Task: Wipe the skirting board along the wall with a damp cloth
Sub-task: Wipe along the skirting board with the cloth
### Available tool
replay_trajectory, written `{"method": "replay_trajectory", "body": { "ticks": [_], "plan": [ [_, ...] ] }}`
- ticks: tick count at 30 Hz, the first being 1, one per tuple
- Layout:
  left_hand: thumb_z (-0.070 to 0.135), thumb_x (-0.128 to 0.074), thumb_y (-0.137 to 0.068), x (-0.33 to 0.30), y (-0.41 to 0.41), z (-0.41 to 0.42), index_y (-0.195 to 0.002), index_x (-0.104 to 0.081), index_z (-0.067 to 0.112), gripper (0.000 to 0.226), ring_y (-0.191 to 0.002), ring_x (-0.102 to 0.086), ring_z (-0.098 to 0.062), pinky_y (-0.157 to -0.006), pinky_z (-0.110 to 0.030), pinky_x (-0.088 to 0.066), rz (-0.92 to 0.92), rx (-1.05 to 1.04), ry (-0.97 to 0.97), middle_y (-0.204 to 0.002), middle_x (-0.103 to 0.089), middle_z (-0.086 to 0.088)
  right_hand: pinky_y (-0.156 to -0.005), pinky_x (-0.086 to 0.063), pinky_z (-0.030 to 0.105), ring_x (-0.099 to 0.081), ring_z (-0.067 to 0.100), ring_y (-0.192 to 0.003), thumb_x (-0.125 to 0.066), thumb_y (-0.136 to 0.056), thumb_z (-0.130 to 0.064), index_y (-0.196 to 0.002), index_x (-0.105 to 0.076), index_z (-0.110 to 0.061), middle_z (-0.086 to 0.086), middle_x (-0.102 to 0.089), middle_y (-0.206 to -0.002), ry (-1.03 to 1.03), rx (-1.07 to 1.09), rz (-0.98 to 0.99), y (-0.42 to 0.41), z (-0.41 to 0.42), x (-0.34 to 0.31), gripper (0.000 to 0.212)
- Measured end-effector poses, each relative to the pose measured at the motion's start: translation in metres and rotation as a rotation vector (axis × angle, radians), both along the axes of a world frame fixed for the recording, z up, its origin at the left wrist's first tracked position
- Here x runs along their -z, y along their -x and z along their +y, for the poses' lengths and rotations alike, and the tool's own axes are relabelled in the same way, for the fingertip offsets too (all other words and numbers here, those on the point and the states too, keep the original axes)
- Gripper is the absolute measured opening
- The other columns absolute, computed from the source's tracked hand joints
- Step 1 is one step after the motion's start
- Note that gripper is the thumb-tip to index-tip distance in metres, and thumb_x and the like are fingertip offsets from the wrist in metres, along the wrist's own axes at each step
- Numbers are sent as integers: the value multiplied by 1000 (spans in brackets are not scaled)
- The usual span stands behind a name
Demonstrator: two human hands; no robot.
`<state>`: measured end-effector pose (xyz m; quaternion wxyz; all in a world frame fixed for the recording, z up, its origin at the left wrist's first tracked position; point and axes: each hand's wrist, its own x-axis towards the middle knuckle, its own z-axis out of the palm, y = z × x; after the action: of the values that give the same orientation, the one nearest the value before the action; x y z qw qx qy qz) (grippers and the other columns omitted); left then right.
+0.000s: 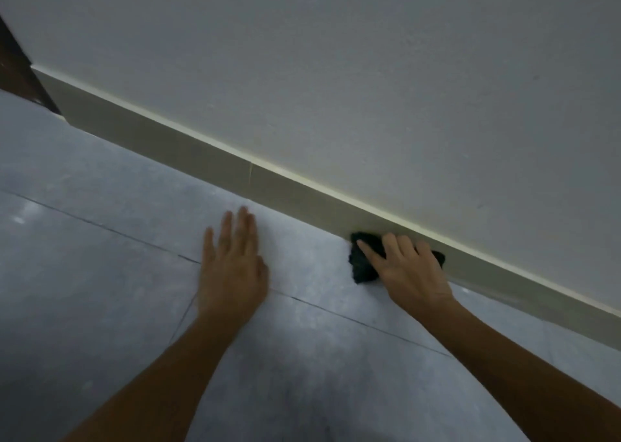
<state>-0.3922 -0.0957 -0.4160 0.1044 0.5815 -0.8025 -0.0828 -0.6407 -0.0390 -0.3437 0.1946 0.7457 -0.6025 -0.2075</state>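
A beige skirting board [208,157] runs diagonally from upper left to lower right at the foot of a grey-white wall [369,71]. My right hand [408,270] presses a dark cloth [363,266] against the board's lower face where it meets the floor; part of the cloth is hidden under the fingers. My left hand [232,266] lies flat on the floor tile with fingers spread slightly, holding nothing, a little to the left of the cloth and short of the board.
Grey floor tiles [100,240] with thin grout lines fill the lower half. A dark brown door frame or furniture edge [20,68] stands at the far left where the skirting board ends. A vertical joint marks the board near its middle.
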Motion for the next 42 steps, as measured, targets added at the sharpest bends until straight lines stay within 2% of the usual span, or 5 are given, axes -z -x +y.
{"method": "replay_trajectory", "body": {
  "ticks": [5,19,25,34,42],
  "plan": [
    [51,-1,-87,7,68,34,-142,16,7,72,-141,18,-23,-115,-43,9,61,-49,-135,-157,11,-13,-56,-43,33,-53,27,-67,-47,-73,-11,-128,-57,-21,13,-58,-84,185,-74,-66,-37,-32,-5,56],
    [57,-17,-90,11,73,40,-148,5,7,80,-144,11,-25,-116,-45,7,65,-57,-96,-158,4,-13,-54,-39,33,-48,27,-64,-39,-77,0,-132,-53,-20,15,-54,-81,265,-82,-77,4,-3,0,60],
    [57,-18,-90,12,74,37,-149,2,6,80,-145,7,-27,-116,-46,6,76,-60,-81,-158,2,-14,-51,-42,36,-48,30,-61,-67,-61,-2,-121,-64,-18,17,-54,-77,94,-9,-86,39,26,16,61],
    [59,-18,-90,10,72,37,-150,-1,9,80,-146,3,-26,-116,-44,6,85,-63,-81,-159,-6,-13,-60,-42,32,-55,20,-72,-22,-84,-14,-122,-61,-26,4,-63,-91,338,-216,-98,-79,-66,-10,56],
    [56,-18,-90,12,71,37,-149,0,6,80,-146,4,-28,-117,-46,5,66,-62,-74,-159,0,-14,-56,-46,37,-53,31,-66,-58,-73,-4,-125,-60,-17,18,-57,-84,189,-120,-38,32,15,-1,53]
  ]
}}
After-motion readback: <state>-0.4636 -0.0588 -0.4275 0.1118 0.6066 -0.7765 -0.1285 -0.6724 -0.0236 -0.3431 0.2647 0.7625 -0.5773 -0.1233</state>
